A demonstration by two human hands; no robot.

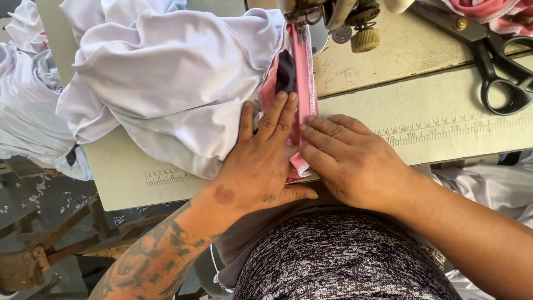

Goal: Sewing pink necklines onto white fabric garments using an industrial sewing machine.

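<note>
A narrow pink fabric strip (305, 72) with white stitched edges runs from the sewing machine's presser foot (302, 25) toward me. My left hand (261, 161) lies flat on the strip and on the bunched white garment (172, 83) beside it, fingers pointing at the machine. My right hand (350, 158) presses flat on the strip's right edge, fingertips touching the pink cloth. A dark patch (286, 72) of fabric shows between the white and the pink. Neither hand grips anything; both hold the cloth down.
Black scissors (499, 66) lie at the table's far right. A printed ruler (444, 129) runs along the sewing table (422, 100). More white cloth (25, 105) hangs off the left edge, pink cloth (499, 14) is at top right. A wooden frame (50, 244) stands below left.
</note>
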